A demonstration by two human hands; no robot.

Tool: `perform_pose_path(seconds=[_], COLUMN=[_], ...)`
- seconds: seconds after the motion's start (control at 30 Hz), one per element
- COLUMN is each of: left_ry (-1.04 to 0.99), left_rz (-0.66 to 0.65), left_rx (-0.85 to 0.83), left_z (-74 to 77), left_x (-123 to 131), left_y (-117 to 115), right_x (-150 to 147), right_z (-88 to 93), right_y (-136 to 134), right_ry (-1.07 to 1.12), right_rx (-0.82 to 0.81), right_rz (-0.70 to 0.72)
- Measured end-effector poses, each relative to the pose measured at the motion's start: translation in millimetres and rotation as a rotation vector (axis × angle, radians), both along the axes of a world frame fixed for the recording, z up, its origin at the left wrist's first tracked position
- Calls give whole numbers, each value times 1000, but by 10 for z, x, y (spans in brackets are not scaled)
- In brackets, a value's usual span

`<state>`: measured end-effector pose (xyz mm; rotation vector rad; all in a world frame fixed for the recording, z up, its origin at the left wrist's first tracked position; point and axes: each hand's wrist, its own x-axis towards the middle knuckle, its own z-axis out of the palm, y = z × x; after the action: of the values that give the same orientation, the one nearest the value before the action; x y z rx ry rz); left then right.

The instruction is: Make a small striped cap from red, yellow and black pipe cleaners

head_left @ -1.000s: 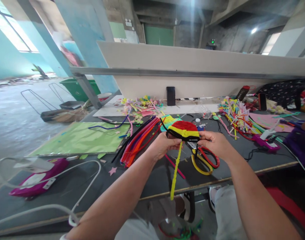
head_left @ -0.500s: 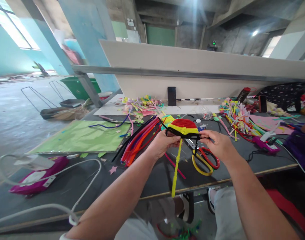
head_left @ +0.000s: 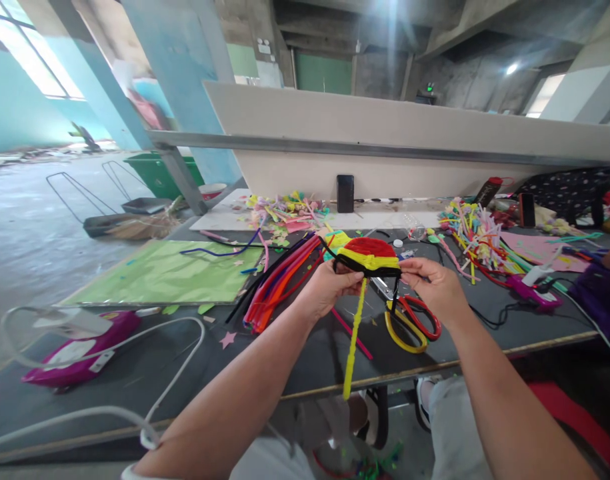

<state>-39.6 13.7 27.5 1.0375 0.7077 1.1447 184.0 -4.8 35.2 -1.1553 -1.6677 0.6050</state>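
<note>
Between my two hands is a pipe-cleaner craft piece (head_left: pixel 371 249), a red dome with yellow and black bands along its lower edge. My left hand (head_left: pixel 337 285) pinches its left end, thumb on the black band. At the other end, the fingertips of my right hand (head_left: pixel 429 279) close on the black band. A yellow pipe cleaner (head_left: pixel 355 340) hangs down from the piece past the table edge, and a black end dangles near my right fingers. Below the piece lie scissors (head_left: pixel 409 327) with red and yellow handles, their blades partly hidden.
Left of my hands lies a bundle of colored pipe cleaners (head_left: pixel 267 293) beside a green sheet (head_left: pixel 155 273). Purple power strips (head_left: pixel 79 357) with white cables sit at both sides. A phone (head_left: pixel 345 193) leans on the white panel (head_left: pixel 409 177). Piled pipe-cleaner pieces (head_left: pixel 475 230) lie at the back.
The view has shifted very slightly. Both hands keep their hold on the piece, and the hanging yellow pipe cleaner has swung a little.
</note>
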Motion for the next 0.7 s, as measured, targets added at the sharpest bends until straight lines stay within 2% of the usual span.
perform_pose_path(seconds=[0.1, 0.17, 0.27, 0.37, 0.47, 0.6, 0.63, 0.7], left_ry=[-19, -21, -14, -7, -2, -2, -3, -1], left_rz=[-12, -19, -31, -20, -2, 26, 32, 43], left_rx=[19, 22, 10, 1, 18, 36, 42, 54], left_z=[-17, -22, -20, -20, -31, -53, -60, -77], left_x=[-10, -14, -13, -4, 3, 7, 7, 8], left_y=[5, 3, -6, -11, -5, 15, 20, 30], right_x=[-26, -27, -5, 26, 37, -6, -24, -65], right_z=[-13, -10, 0, -10, -42, -59, -57, -53], right_y=[6, 5, 7, 34, 76, 88, 78, 48], right_ry=[228, 306, 303, 192, -2, -274, -304, -295], right_rx=[-138, -180, -204, -195, -60, 358, 400, 316], right_rz=[109, 148, 154, 112, -8, -312, -361, -374])
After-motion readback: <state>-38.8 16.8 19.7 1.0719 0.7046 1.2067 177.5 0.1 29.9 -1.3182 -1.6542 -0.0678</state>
